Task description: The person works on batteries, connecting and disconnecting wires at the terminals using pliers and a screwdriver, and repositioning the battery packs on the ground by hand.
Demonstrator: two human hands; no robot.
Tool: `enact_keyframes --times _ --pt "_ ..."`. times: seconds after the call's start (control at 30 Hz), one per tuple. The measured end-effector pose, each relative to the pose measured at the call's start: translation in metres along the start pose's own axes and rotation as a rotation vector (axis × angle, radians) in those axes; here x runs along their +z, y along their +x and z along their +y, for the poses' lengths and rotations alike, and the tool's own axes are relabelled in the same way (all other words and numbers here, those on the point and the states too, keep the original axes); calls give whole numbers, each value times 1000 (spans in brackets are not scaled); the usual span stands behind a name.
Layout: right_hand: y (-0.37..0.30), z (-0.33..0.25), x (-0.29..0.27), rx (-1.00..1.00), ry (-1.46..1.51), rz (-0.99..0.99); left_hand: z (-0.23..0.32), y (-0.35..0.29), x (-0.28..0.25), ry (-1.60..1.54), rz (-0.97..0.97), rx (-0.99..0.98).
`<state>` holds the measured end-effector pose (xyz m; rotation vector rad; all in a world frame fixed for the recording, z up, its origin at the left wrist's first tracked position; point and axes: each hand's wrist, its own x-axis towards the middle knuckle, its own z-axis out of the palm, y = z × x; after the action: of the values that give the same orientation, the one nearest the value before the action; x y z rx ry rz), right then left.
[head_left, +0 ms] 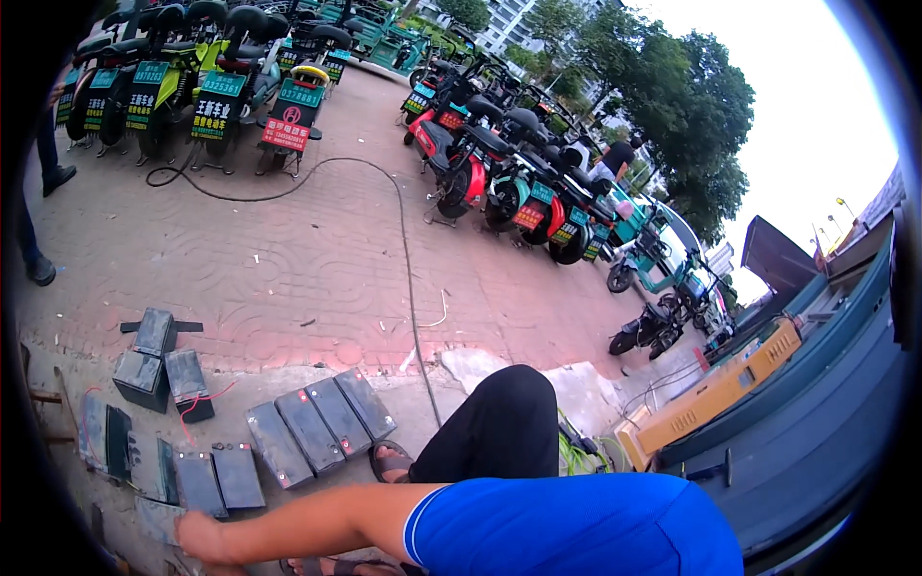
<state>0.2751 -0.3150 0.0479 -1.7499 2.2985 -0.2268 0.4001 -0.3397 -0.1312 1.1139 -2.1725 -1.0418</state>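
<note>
My right hand (200,538), on a bare arm below a blue sleeve, reaches to the lower left. Its fingers are bent round the end of a dusty grey battery (159,519) and partly hidden. Just beyond it, two batteries (236,477) lie side by side, beside more dusty batteries (151,468). A slanted row of several dark batteries (312,432) with red terminals sits nearer my foot. Farther off, three batteries (144,379) are grouped, one resting on top, with a thin red wire (205,397) over one of them. My left hand is not visible.
My bent knee (509,413) and sandalled foot (389,461) stand beside the row. A black cable (408,259) crosses the paving. Electric scooters (509,163) line the far side. A yellow-orange case (720,384) lies at right. Someone's legs (43,221) show at far left.
</note>
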Motion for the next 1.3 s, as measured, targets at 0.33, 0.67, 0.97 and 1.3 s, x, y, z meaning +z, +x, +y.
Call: enact_keyframes --times 0.33,0.67,0.97,1.3 --pt "5 -5 21 -268 -80 206 -40 -7 -10 -31 -30 -212" --pt "-13 0 27 -275 -44 209 -32 -25 -1 -207 55 -7" --pt "-13 -20 17 -290 26 263 -48 -20 -21 38 -44 -118" --pt "-18 -8 28 -271 49 270 -32 -16 -14 248 4 63"
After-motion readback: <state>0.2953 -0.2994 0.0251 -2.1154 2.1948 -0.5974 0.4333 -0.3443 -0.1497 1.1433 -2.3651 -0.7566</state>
